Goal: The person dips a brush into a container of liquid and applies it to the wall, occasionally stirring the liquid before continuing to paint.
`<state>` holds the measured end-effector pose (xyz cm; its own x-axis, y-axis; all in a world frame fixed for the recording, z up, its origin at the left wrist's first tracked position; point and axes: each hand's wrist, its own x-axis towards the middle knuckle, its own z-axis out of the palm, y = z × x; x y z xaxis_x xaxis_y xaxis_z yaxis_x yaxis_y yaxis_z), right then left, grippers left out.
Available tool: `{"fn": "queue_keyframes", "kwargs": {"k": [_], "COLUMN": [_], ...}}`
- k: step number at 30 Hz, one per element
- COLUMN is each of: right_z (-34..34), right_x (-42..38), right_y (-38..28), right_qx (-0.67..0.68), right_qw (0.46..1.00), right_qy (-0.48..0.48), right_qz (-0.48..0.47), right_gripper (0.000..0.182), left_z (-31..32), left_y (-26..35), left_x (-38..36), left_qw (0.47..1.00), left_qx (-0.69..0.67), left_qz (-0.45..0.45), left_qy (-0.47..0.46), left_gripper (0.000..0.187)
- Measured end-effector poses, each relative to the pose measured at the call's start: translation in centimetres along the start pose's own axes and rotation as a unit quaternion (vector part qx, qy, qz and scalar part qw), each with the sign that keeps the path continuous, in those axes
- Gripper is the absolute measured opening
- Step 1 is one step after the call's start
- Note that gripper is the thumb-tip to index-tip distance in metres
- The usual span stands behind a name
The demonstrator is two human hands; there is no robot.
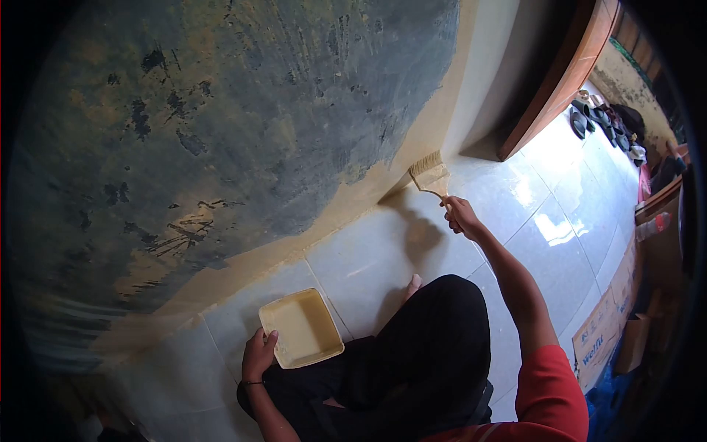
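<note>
My right hand (460, 218) is wrapped round the handle of a wide paintbrush (431, 174). Its bristles, coated in cream paint, point up beside the low edge of the wall near the corner. In my left hand (259, 352) is the rim of a squarish paint tub (333, 348), thumb over the edge and fingers behind it. Cream paint lies inside the tub, which rests by my leg. The wall (294, 110) is dark grey-green and patchy, with a cream painted band along its bottom and right side.
Pale glossy floor tiles (353, 258) meet the wall's base. A wooden door frame (552, 81) stands at the upper right, with several sandals (582, 121) beyond it. A cardboard box (595, 342) lies at the right. My bent knee (449, 309) is between my arms.
</note>
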<state>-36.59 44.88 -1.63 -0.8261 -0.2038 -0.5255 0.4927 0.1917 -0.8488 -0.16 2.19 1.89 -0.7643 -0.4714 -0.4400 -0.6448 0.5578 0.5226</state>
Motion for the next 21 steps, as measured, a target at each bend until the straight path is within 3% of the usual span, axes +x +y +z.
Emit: {"fn": "queue_keyframes", "kwargs": {"k": [21], "right_z": [-0.3], "right_x": [1.3], "right_y": [0.0], "right_qx": [-0.122], "right_qw": [0.989], "right_qy": [0.020], "right_qz": [0.081], "right_gripper": [0.032], "left_z": [-0.1], "left_y": [0.4], "left_x": [-0.2], "left_qw": [1.000], "left_qx": [-0.008], "left_qz": [-0.003], "left_qy": [0.002], "left_gripper": [0.040]}}
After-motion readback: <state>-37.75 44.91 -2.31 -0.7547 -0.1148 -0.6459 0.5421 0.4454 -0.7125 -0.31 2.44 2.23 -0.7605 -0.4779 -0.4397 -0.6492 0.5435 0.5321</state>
